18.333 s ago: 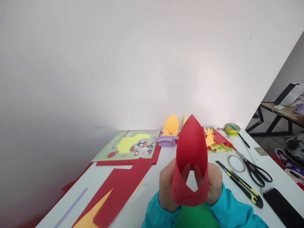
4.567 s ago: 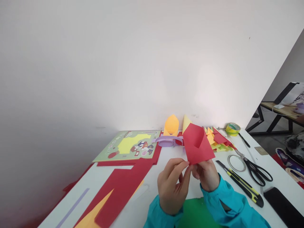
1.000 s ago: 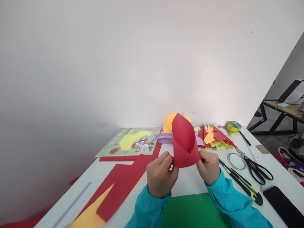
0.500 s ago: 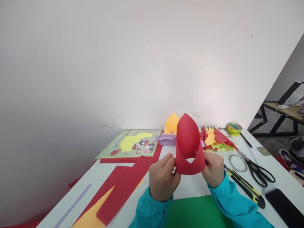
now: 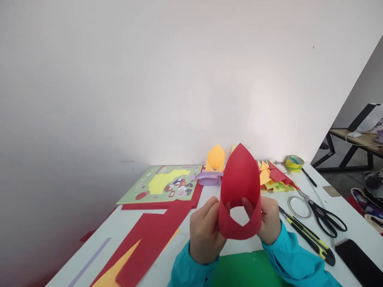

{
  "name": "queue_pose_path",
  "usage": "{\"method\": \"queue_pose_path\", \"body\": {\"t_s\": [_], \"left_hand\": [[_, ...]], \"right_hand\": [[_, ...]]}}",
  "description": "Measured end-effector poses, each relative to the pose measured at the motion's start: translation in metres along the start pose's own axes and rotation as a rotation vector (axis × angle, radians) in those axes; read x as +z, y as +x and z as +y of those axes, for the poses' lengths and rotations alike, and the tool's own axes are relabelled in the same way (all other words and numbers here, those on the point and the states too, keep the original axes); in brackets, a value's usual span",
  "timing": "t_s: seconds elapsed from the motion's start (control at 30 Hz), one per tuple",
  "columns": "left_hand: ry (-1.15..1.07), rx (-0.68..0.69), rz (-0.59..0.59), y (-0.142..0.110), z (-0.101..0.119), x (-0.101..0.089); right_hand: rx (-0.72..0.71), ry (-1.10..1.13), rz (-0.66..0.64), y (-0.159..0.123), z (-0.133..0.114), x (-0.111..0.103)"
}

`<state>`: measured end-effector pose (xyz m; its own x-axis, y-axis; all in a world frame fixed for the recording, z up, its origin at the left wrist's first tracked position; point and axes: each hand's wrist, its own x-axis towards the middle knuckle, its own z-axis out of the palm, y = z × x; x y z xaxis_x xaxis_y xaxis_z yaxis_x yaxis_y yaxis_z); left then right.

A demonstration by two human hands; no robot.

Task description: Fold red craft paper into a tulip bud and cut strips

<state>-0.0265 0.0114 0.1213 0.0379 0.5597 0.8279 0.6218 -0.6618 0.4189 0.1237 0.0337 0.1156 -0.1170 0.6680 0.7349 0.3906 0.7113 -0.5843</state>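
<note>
A red paper piece (image 5: 240, 179), curled into a ring with a tall pointed back, is held up over the table between both hands. My left hand (image 5: 206, 233) grips its left side, and my right hand (image 5: 269, 219) grips the right side. Fingertips from both hands show inside the ring, around the opening at its bottom. Below the hands lies a green sheet (image 5: 248, 269), partly covered by the sleeves. Behind stands a similar yellow-orange paper piece (image 5: 216, 156), with curled purple paper strips (image 5: 208, 180) in front of it.
Scissors (image 5: 324, 215), a yellow-black utility knife (image 5: 309, 237), a clear tape roll (image 5: 299, 207) and a black phone-like slab (image 5: 357, 257) lie right. Green-yellow tape (image 5: 294, 163) and folded paper pieces (image 5: 277, 177) sit at the back. Red sheets (image 5: 152, 233) and a paper pad (image 5: 161, 183) lie left.
The red paper has tilted toward me and come slightly lower, so its bottom opening shows wider. Fingertips now appear inside the ring. Both hands keep their hold.
</note>
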Motion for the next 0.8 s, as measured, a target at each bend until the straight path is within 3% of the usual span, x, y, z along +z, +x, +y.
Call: {"method": "queue_pose_path", "body": {"t_s": [0.2,0.4,0.6,0.8], "left_hand": [[-0.202,-0.021,-0.055,0.0009,0.0031,0.0029],[-0.274,-0.037,-0.055,-0.0006,0.0068,0.0051],[-0.395,-0.145,-0.076,-0.0006,0.0078,0.0076],[-0.418,-0.144,-0.085,0.0019,0.0092,0.0045]], "right_hand": [[-0.084,0.063,0.041,-0.0011,-0.0054,0.0025],[0.092,0.15,-0.048,-0.0056,-0.0067,0.004],[0.157,0.155,-0.034,-0.0079,-0.0093,0.0041],[0.21,0.157,-0.055,-0.0083,-0.0072,0.0054]]}}
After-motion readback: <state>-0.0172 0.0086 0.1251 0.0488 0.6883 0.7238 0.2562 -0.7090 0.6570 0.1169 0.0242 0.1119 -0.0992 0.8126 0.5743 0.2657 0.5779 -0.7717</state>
